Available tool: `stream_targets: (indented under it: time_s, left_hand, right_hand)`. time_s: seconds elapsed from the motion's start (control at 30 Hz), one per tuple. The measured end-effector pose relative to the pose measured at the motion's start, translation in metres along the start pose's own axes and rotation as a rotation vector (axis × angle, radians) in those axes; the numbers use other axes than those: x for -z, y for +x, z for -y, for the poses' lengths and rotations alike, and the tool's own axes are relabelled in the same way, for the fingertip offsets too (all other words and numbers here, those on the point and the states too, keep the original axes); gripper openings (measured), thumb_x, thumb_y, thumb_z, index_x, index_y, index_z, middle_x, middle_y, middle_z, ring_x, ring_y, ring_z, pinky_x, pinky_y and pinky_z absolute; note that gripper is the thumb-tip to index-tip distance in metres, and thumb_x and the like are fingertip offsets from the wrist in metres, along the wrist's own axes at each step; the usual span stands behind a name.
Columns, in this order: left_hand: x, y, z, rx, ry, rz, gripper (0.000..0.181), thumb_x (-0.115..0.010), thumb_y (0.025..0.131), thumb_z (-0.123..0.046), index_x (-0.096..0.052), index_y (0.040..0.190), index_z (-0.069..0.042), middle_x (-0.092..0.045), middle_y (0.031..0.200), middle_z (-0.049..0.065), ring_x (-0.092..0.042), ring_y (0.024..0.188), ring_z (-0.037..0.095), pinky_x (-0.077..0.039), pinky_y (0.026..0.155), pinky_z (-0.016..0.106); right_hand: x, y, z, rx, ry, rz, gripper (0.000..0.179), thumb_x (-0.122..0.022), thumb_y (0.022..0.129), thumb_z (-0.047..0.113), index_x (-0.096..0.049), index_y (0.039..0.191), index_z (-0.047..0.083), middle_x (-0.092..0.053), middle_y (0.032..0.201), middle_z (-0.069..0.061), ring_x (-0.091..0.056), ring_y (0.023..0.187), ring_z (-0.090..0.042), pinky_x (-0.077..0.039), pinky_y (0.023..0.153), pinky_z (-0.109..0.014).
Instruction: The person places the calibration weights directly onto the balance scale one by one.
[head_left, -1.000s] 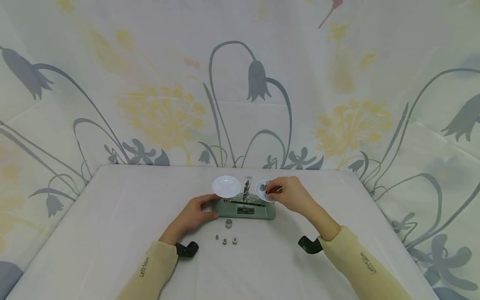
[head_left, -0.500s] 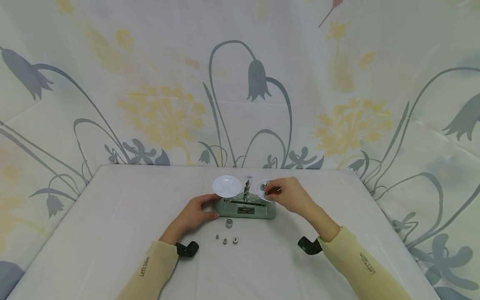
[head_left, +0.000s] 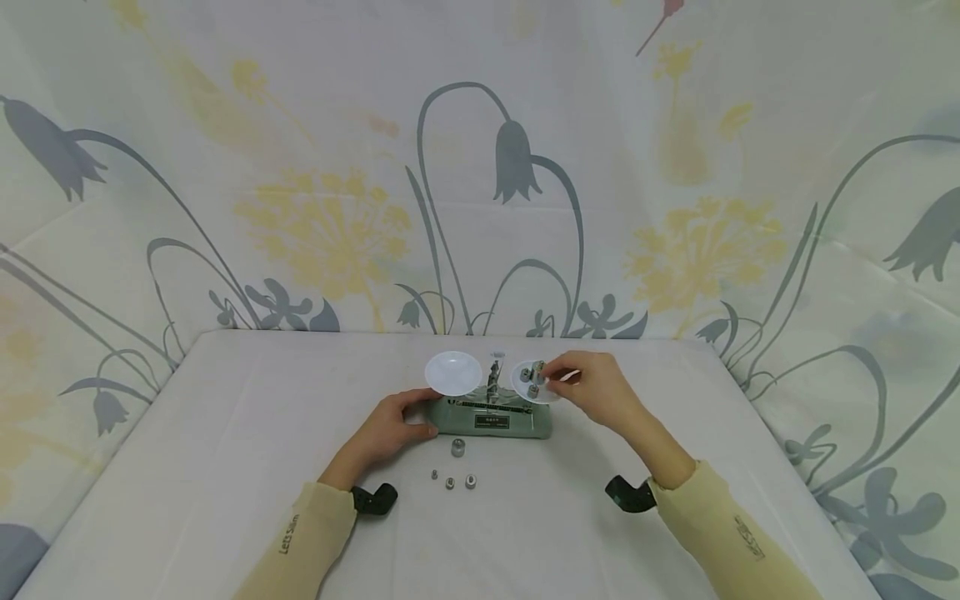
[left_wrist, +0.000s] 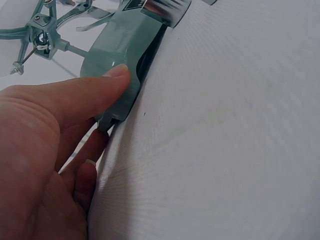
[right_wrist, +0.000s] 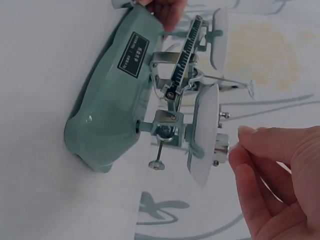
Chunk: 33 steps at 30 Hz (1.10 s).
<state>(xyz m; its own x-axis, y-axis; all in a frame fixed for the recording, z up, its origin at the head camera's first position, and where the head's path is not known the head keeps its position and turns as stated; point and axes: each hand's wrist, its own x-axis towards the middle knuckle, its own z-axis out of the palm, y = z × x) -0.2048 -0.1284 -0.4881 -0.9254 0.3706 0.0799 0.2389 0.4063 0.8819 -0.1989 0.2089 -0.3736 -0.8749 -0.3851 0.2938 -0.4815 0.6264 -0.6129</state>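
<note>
A green balance scale stands on the table with two white pans. My left hand grips the left end of its base, thumb on the front and fingers round the end. Several metal weights stand on the right pan. At that pan, my right hand has its thumb and index fingertips at the top of the largest weight there, seeming to pinch its knob, which the fingers hide. The left pan carries nothing visible.
In front of the scale, a larger weight and several small weights stand on the white-covered table. Behind the table hangs a flower-patterned cloth. A black camera mount juts from the right wrist.
My right hand has moved slightly right and back from the nearer small weight to the larger one, leaving more weights in sight on the pan. The left hand has stayed put.
</note>
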Motion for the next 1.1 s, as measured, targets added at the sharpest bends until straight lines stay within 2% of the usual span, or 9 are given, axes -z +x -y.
stream_targets:
  time_s: [0.13,0.3,0.43,0.6,0.83,1.1]
  left_hand:
    - [-0.001,-0.001,-0.001,-0.008,-0.005,0.0,0.055,-0.08,0.082,-0.008,-0.063,0.134,-0.013,-0.056,0.141,0.007,-0.04,0.14,0.031,-0.029,0.115,0.049]
    - [0.0,-0.001,-0.002,-0.004,-0.006,0.003,0.056,-0.081,0.081,-0.008,-0.062,0.134,-0.013,-0.056,0.142,0.007,-0.039,0.14,0.03,-0.029,0.115,0.048]
    - [0.0,0.0,-0.001,-0.001,0.011,0.004,0.056,-0.081,0.082,-0.008,-0.062,0.135,-0.013,-0.055,0.142,0.006,-0.039,0.141,0.03,-0.029,0.115,0.047]
    - [0.0,0.001,-0.001,-0.006,0.02,0.007,0.056,-0.08,0.082,-0.009,-0.061,0.135,-0.012,-0.055,0.143,0.007,-0.039,0.141,0.03,-0.029,0.115,0.047]
    - [0.0,0.0,-0.001,-0.018,0.02,0.004,0.055,-0.08,0.083,-0.009,-0.062,0.134,-0.012,-0.056,0.142,0.007,-0.04,0.14,0.031,-0.03,0.115,0.048]
    - [-0.001,0.0,0.001,-0.027,-0.001,-0.003,0.054,-0.08,0.082,-0.007,-0.062,0.134,-0.012,-0.057,0.141,0.007,-0.041,0.14,0.031,-0.029,0.115,0.048]
  right_hand:
    - [0.004,-0.005,-0.008,-0.008,-0.001,-0.071,0.017,-0.077,0.083,-0.002,-0.075,0.099,0.003,-0.073,0.095,-0.005,-0.069,0.085,-0.02,-0.058,0.074,-0.032]
    - [0.007,-0.01,-0.021,-0.046,0.079,-0.145,0.025,-0.079,0.083,0.0,-0.073,0.107,0.003,-0.073,0.098,-0.007,-0.068,0.086,-0.021,-0.056,0.075,-0.026]
    - [0.008,-0.016,-0.033,-0.089,0.15,-0.174,0.034,-0.079,0.084,0.001,-0.069,0.116,0.002,-0.072,0.104,-0.013,-0.067,0.092,-0.026,-0.054,0.077,-0.019]
    - [0.007,-0.024,-0.048,-0.152,0.177,-0.189,0.04,-0.077,0.086,0.003,-0.064,0.123,-0.003,-0.068,0.113,-0.021,-0.066,0.1,-0.032,-0.051,0.08,-0.015]
    - [-0.004,-0.036,-0.068,-0.25,0.222,-0.147,0.042,-0.077,0.086,0.004,-0.062,0.125,-0.003,-0.066,0.117,-0.022,-0.064,0.106,-0.032,-0.05,0.084,-0.014]
    - [-0.029,-0.043,-0.082,-0.295,0.248,-0.039,0.047,-0.078,0.085,0.003,-0.06,0.128,-0.003,-0.063,0.124,-0.021,-0.063,0.11,-0.034,-0.053,0.093,-0.037]
